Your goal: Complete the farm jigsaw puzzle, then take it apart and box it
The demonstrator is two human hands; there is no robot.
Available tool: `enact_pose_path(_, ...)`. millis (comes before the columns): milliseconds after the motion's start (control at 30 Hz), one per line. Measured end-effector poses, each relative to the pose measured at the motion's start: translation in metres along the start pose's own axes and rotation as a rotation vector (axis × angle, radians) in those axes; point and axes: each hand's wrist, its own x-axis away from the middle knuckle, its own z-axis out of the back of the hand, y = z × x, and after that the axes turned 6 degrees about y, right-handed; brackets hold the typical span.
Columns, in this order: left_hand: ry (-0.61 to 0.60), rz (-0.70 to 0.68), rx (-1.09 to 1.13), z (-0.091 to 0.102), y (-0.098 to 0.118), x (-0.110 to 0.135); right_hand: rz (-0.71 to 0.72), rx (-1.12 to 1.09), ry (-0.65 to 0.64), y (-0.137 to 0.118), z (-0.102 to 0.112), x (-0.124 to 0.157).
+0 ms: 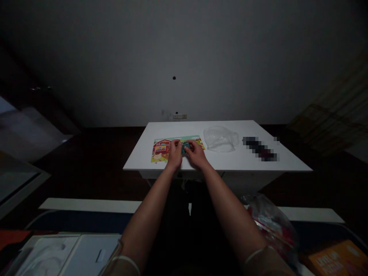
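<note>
Near the front edge of the white table [230, 161], my left hand [174, 154] and my right hand [196, 154] come close together. Between them is a small teal piece [184, 147], held by the fingers of both hands; its exact kind is too small to make out. Beneath and around the hands lies a bright printed sheet [160, 150] showing a red barn and farm scene. My hands and wrists cover its lower right part.
Right of the sheet lies a crumpled clear plastic bag [220, 138]. A dark, pixelated object [260, 148] is farther right. Beside my legs are a filled plastic bag [271, 222], an orange box [339, 258] and a white tray-like box [94, 253].
</note>
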Motion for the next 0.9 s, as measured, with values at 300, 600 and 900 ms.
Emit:
enact_pose_path(300, -0.38, -0.482, -0.571, 0.059, -0.017, 0.038, -0.01, 0.101, 0.044, -0.004, 0.0, 0.0)
enact_pose_path(600, -0.468, -0.564, -0.661, 0.08, -0.019, 0.033, -0.039, 0.16, 0.046, -0.014, 0.005, 0.002)
enact_pose_path(900, -0.524, -0.441, -0.49, 0.083, -0.011, 0.022, 0.025, 0.186, 0.098, -0.01, 0.004, 0.003)
